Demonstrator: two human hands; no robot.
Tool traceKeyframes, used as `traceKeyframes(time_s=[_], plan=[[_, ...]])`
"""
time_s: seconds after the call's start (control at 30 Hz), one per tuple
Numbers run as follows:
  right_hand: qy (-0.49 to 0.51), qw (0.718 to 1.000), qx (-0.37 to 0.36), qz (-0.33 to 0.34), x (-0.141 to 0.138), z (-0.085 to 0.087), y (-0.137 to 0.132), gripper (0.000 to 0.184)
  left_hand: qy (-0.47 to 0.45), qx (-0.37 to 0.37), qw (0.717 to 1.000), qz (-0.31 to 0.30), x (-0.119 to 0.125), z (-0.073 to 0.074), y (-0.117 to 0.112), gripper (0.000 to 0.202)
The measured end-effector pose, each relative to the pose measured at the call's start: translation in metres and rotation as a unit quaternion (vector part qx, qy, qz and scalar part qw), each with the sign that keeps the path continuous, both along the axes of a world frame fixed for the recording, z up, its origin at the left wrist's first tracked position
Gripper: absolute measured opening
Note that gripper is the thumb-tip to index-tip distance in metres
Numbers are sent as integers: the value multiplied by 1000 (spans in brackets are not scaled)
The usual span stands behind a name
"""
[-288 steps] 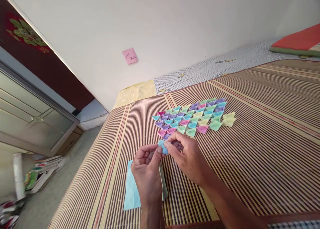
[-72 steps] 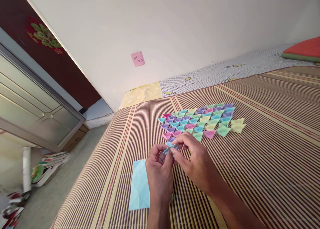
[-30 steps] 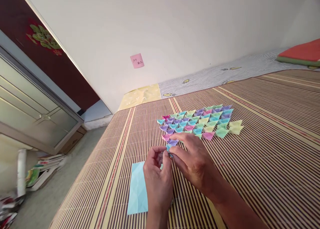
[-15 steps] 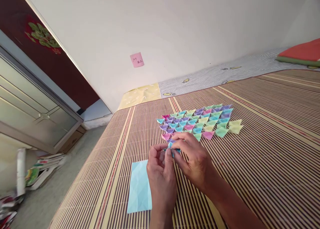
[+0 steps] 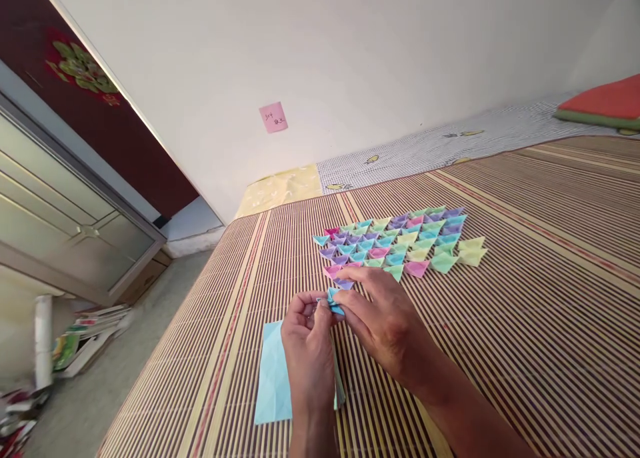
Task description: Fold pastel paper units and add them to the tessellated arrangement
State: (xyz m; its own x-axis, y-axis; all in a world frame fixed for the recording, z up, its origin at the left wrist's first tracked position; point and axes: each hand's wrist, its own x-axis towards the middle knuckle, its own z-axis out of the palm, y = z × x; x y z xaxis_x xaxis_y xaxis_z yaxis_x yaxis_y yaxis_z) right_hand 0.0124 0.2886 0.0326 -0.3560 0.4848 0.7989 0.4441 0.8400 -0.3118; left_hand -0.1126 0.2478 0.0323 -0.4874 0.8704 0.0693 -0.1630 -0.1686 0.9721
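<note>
A small folded blue paper piece (image 5: 334, 300) is held up between both hands. My left hand (image 5: 309, 335) pinches its left side with thumb and fingers. From the right, my right hand (image 5: 383, 311) grips its other edge, fingers bent over it. Beneath my left hand lies a light blue sheet of paper (image 5: 273, 378), partly covered by the hand and wrist; more paper edges show to the right of the wrist. Just beyond the hands, folded paper boats (image 5: 379, 253) in several colours stand in close rows.
A striped bamboo mat (image 5: 200, 378) covers the bed. A pink note (image 5: 273, 117) is stuck on the white wall. Red and green folded bedding (image 5: 603, 103) lies at the far right. Left of the bed are a glass-panelled door (image 5: 75, 205) and papers (image 5: 83, 341) on the floor.
Both hands have shifted slightly left with the folded blue paper, which now shows more of its surface. Paper edges right of the left wrist have come into view.
</note>
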Motion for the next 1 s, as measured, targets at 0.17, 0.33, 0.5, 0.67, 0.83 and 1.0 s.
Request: traceKeyframes(time_s=[0.17,0.33,0.5,0.67,0.83,1.0], plan=[[19,1000,12,-18,-1,1,2,16,18,12,999,29,2,5,-1,23],[-7,999,11,-34,1,1,4,20,62,-6,998,14,4,11,-4,20],[6,998,9,-59,1,0,5,20,83,-3,996,14,5,11,-5,15],[17,999,2,-31,-1,0,3,19,95,-3,995,32,5,11,-3,17],[36,999,-13,-30,-3,1,3,19,64,12,996,54,3,9,-2,19],[39,998,-9,-38,-3,1,6,19,72,0,997,32,4,10,-3,21]])
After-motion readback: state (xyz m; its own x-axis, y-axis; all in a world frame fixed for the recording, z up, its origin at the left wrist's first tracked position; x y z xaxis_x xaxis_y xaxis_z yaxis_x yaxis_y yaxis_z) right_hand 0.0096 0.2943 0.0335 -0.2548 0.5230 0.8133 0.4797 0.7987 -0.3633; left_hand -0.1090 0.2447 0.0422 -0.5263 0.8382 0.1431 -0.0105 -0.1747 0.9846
